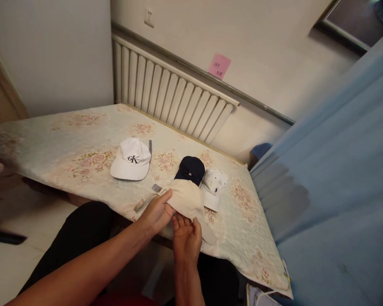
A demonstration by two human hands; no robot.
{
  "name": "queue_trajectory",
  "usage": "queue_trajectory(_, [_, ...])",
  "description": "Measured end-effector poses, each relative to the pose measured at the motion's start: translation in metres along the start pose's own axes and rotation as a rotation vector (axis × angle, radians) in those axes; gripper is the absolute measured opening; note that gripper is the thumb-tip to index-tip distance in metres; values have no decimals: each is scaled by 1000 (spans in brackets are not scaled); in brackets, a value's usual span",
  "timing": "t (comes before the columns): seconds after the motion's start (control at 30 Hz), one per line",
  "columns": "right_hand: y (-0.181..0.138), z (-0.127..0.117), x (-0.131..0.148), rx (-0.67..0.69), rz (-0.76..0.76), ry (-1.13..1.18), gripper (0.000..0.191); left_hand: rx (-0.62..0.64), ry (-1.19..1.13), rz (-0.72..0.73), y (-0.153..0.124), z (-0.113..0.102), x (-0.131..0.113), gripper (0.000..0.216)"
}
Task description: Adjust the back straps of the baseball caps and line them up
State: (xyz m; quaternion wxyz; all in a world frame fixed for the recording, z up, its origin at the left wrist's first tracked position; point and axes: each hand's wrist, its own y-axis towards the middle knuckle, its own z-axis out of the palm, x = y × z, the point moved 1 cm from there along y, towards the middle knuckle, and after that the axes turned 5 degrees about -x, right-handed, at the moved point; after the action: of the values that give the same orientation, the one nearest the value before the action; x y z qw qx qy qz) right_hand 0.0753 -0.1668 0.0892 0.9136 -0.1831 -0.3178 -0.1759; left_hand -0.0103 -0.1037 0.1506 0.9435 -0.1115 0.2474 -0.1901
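A beige baseball cap (187, 196) is held in both hands above the near edge of the bed-like surface, its brim pointing down to the right. My left hand (158, 213) pinches the cap's edge with the thumb on top, beside a small oval mark. My right hand (187, 236) is palm up, fingers curled at the lower edge and thumb against the fabric; the fingertips are partly hidden. Just behind it lies a dark navy cap (190, 168), partly covered by the beige one. A white cap with a small dark logo (214, 187) sits to its right.
A white cap with black "CK" letters (132, 159) rests farther left on the floral cover (166, 142). Near my left wrist lie a small grey tag (156, 187) and an unclear translucent item (139, 205). A radiator (172, 91) stands behind; a blue curtain (332, 170) hangs on the right.
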Motion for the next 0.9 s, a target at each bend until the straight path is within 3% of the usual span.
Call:
queue_trajectory(0.23, [-2, 18, 0, 92, -63, -20, 50, 65, 7, -72, -3, -4, 15, 29])
queue_trajectory(0.4, [0, 32, 1, 54, -156, -54, 49, 150, 18, -116, -10, -3, 19, 24])
queue_trajectory(0.9, [9, 27, 16, 60, -140, 9, 48, 37, 72, -65, -4, -7, 11, 18])
